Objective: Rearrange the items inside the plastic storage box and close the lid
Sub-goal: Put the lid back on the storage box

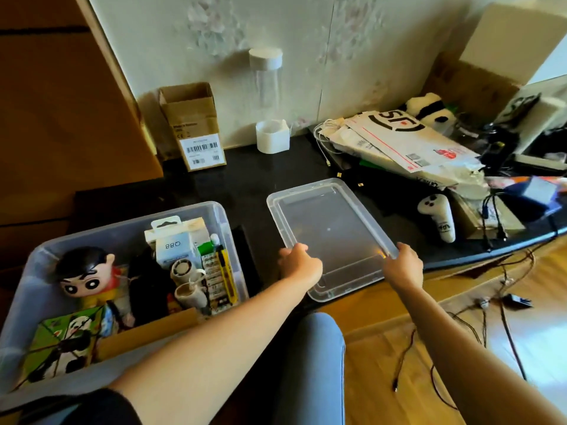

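Note:
The clear plastic storage box (228,237) stands open at the left, on the dark surface. Inside it lie a cartoon doll (87,276), a white Q88 package (173,245), paper rolls (187,282), a battery pack (214,277) and a green panda card (66,342). To its right the clear lid (329,228) lies flat on the surface, its near corner over the edge. My left hand (299,266) grips the lid's left edge. My right hand (403,265) grips its right edge.
A small open cardboard box (196,127) and a tall clear canister (267,78) stand at the wall. Envelopes (408,139), a white controller (438,216) and cables (494,216) crowd the right. More cables (506,326) trail over the wooden floor.

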A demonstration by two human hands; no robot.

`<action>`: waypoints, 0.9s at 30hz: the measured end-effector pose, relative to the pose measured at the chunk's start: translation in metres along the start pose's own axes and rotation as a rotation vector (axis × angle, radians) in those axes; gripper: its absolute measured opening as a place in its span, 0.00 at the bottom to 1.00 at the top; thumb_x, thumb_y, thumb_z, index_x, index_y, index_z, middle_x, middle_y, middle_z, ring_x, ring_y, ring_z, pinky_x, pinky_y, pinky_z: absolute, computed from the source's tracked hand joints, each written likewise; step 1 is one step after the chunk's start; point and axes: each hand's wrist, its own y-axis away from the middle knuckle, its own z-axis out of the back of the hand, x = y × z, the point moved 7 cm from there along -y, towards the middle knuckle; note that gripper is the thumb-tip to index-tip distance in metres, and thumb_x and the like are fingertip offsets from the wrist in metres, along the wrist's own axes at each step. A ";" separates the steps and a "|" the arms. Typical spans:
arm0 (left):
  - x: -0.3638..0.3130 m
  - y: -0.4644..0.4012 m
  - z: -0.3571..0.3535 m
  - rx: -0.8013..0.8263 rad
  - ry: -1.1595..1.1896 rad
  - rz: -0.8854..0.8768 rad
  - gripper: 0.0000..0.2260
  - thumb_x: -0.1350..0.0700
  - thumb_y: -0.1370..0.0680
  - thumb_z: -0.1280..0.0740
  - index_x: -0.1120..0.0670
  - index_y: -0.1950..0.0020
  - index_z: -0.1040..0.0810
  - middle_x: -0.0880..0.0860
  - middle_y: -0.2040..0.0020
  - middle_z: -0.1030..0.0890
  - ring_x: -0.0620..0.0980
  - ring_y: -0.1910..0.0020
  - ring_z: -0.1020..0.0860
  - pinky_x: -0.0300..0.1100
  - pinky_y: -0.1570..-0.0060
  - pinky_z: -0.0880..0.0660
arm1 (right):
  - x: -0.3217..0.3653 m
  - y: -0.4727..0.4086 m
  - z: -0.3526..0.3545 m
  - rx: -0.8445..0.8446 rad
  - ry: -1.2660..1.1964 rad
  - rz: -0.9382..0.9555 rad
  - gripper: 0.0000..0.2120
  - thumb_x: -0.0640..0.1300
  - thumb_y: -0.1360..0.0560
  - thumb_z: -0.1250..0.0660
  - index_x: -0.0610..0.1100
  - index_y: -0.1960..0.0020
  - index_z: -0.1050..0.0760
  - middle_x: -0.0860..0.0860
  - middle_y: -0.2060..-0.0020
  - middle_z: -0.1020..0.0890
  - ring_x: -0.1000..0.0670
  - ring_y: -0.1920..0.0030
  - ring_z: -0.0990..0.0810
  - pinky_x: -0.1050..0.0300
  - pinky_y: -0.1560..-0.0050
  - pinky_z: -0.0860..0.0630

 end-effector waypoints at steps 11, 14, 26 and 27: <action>0.009 -0.003 -0.004 -0.117 0.124 0.031 0.17 0.63 0.24 0.41 0.52 0.37 0.27 0.54 0.32 0.39 0.56 0.37 0.33 0.46 0.40 0.30 | -0.007 -0.004 -0.001 -0.080 -0.186 -0.079 0.18 0.40 0.22 0.40 0.41 0.32 0.32 0.42 0.40 0.25 0.43 0.43 0.25 0.46 0.44 0.24; 0.004 0.002 0.007 -0.167 0.044 -0.046 0.14 0.60 0.22 0.40 0.49 0.37 0.27 0.53 0.29 0.41 0.55 0.35 0.37 0.48 0.38 0.31 | -0.002 0.000 0.006 -0.082 -0.408 -0.098 0.14 0.42 0.20 0.42 0.42 0.36 0.27 0.44 0.46 0.21 0.48 0.53 0.22 0.57 0.58 0.24; -0.030 0.049 0.033 -0.039 -0.111 -0.637 0.34 0.36 0.29 0.33 0.42 0.26 0.40 0.52 0.23 0.46 0.53 0.25 0.45 0.51 0.29 0.39 | 0.137 0.053 0.076 -0.124 -0.799 0.184 0.15 0.44 0.22 0.40 0.46 0.36 0.26 0.48 0.45 0.21 0.50 0.50 0.20 0.57 0.55 0.22; -0.033 0.053 0.040 -0.080 -0.088 -0.662 0.32 0.43 0.26 0.31 0.43 0.25 0.41 0.53 0.24 0.44 0.53 0.26 0.42 0.49 0.31 0.37 | 0.153 0.062 0.080 -0.124 -0.803 0.226 0.15 0.43 0.22 0.40 0.47 0.36 0.27 0.49 0.44 0.21 0.51 0.50 0.20 0.59 0.55 0.22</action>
